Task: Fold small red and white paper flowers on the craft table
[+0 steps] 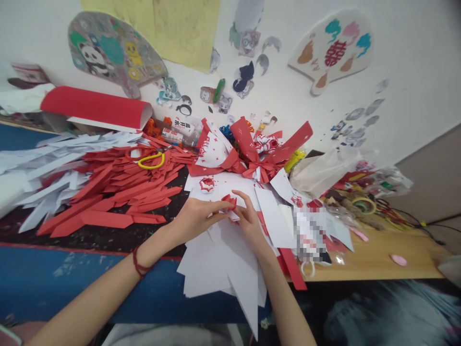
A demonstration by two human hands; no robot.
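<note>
My left hand and my right hand meet over a stack of white paper sheets. Both pinch a small folded red paper piece between their fingertips, fingers pressed together. A red cord circles my left wrist. Just beyond the hands lies a small finished red-and-white paper flower. Farther back sits a bunch of red and white folded paper shapes.
A heap of red and white paper strips covers the left, with yellow-handled scissors on it. A red paper roll lies behind. Plastic bags, tape rolls and cables clutter the wooden table at right.
</note>
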